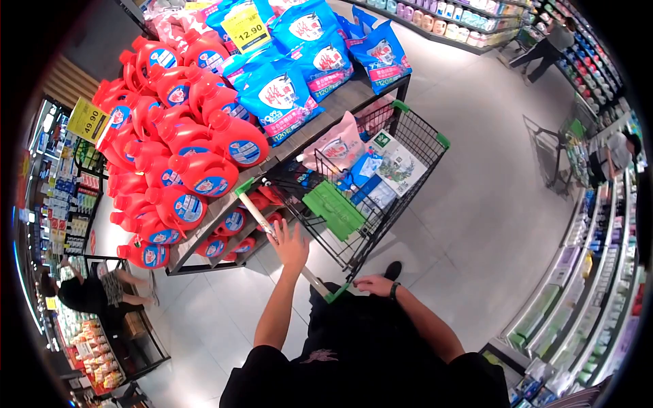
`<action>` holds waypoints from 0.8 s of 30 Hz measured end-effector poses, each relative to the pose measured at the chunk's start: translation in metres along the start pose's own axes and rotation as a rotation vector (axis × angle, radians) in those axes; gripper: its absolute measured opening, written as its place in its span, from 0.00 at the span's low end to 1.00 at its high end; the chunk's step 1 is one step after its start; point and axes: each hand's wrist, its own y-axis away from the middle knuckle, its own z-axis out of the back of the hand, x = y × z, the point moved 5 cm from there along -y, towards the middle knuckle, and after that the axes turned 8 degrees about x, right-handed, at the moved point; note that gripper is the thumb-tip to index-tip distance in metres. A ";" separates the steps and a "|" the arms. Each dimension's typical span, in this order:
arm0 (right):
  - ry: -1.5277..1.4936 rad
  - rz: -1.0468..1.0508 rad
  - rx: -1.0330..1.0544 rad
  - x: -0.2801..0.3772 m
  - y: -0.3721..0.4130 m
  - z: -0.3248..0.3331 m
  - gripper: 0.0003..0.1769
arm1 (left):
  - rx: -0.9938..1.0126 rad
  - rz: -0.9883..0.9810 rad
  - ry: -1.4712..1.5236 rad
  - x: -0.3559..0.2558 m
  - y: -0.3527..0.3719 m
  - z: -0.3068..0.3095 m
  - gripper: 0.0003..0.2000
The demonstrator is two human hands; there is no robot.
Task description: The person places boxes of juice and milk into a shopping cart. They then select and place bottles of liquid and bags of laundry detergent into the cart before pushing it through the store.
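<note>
My left hand (290, 246) lies over the pale handle bar (253, 209) of a shopping cart (401, 224), its fingers spread rather than wrapped round it. To the right of the cart's green corner, my right hand (373, 285) is held low with fingers loosely stretched toward the frame, nothing visible in them. Inside the black wire basket are a pink bag (335, 148), a blue package (365, 170) and a white box with a leafy print (400, 163). A green child-seat flap (333, 209) sits near the handle.
Left of the cart stands a display table (306, 129) stacked with red detergent jugs (187, 153) and blue bags of washing powder (279, 98). Stocked shelves (578, 272) line the right side. Other people (551, 44) stand farther off, one near another cart (571, 146).
</note>
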 end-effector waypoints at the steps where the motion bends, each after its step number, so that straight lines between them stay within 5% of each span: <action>1: 0.125 0.122 -0.058 -0.003 0.004 0.013 0.23 | 0.042 0.018 -0.027 0.001 0.003 -0.002 0.22; 5: -0.027 0.100 -0.136 -0.018 0.049 0.077 0.23 | -0.015 0.011 0.021 -0.001 -0.002 -0.008 0.19; 7: -0.284 0.000 -0.348 -0.029 0.079 0.108 0.22 | -0.031 0.010 0.041 -0.001 -0.003 -0.008 0.18; 13: -0.352 -0.080 -0.510 -0.045 0.117 0.157 0.19 | -0.061 0.062 0.073 -0.012 -0.008 0.003 0.14; 24: -0.249 0.089 -0.378 0.052 0.014 0.249 0.12 | -0.065 0.130 0.143 -0.015 -0.010 0.017 0.13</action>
